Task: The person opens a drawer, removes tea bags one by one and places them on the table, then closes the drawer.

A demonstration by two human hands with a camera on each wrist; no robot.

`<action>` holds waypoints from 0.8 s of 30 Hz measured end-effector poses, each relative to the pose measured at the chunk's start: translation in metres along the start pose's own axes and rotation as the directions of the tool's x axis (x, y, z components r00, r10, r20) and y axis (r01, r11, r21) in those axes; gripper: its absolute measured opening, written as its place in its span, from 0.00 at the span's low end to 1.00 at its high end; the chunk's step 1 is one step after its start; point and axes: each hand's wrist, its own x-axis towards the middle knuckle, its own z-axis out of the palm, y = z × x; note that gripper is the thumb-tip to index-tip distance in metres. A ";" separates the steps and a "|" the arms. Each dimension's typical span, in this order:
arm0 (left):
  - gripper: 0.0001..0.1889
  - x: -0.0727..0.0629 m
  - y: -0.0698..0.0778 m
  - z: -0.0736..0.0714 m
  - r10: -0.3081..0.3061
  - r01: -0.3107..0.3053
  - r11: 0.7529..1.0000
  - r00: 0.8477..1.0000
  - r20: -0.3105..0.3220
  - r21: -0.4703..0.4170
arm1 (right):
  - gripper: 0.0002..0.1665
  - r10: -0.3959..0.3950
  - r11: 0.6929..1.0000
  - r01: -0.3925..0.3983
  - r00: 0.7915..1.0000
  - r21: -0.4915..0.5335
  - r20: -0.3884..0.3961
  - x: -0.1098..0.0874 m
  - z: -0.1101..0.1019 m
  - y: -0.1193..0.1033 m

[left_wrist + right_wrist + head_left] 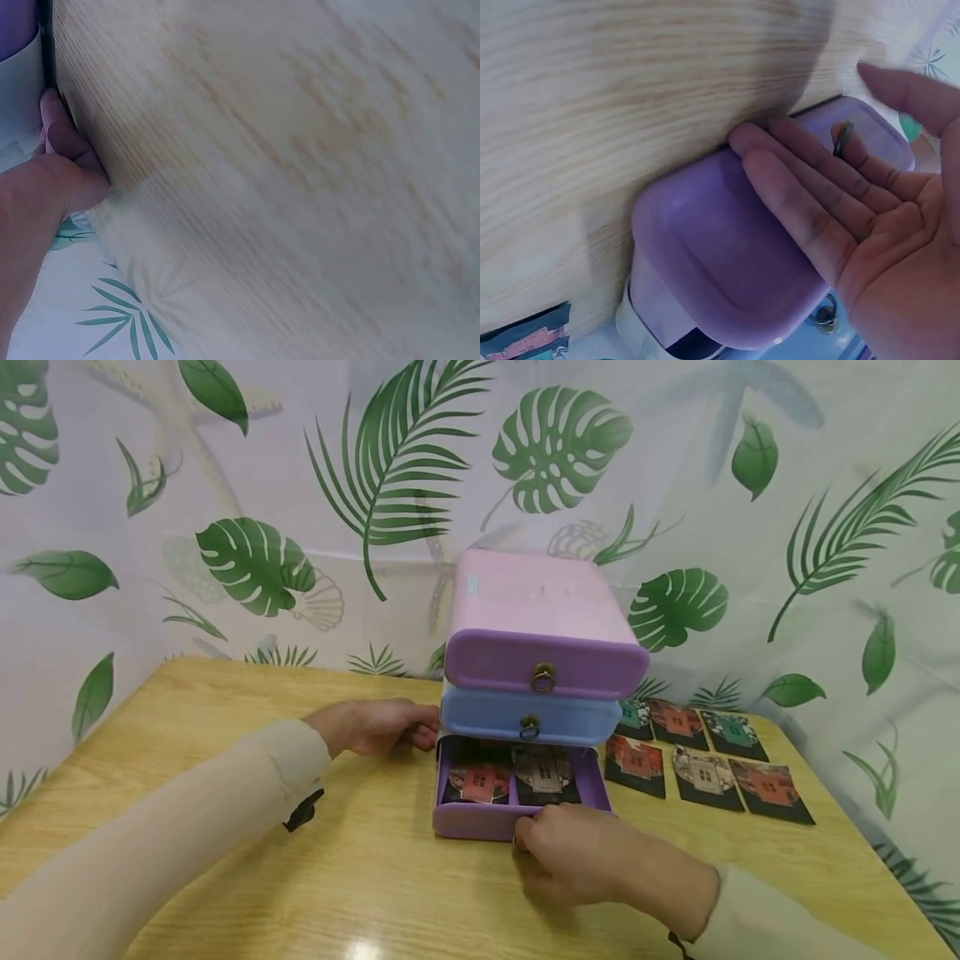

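A small three-tier drawer cabinet [540,593] stands on the table, pink on top with purple and blue fronts. Its lowest purple drawer [480,821] is pulled out, showing a reddish card packet [480,782] and a greyish one [546,770] in two compartments. My right hand [577,856] is at this drawer's front, index finger hooked at the brass ring pull [844,139]. The other right fingers lie fairly straight against the purple front, thumb apart. My left hand [378,727] rests against the cabinet's left side, fingers loosely bent, fingertips partly hidden.
Several dark square packets with red, green or beige middles, such as the nearest red one [772,789], lie in two rows right of the cabinet. The wooden table [360,860] backs onto a leaf-patterned cloth [300,485]. Both upper drawers are closed.
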 end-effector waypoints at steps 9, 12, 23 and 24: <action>0.11 0.001 0.000 -0.005 0.001 -0.001 1.000 1.000 0.024 0.000 | 0.19 -0.011 1.000 0.013 0.995 -0.014 0.096 -0.006 -0.004 -0.011; 0.12 0.001 0.001 -0.005 0.008 -0.008 1.000 1.000 0.021 -0.007 | 0.19 -0.018 1.000 0.020 0.994 -0.019 0.111 -0.007 -0.004 -0.014; 0.10 0.001 0.001 -0.004 -0.001 0.001 1.000 1.000 0.020 -0.010 | 0.18 -0.044 0.999 0.039 0.987 0.035 0.155 -0.012 -0.006 -0.024; 0.10 0.002 0.001 -0.005 -0.001 0.001 1.000 1.000 0.022 -0.013 | 0.19 -0.047 0.999 0.043 0.988 0.034 0.150 -0.013 -0.006 -0.025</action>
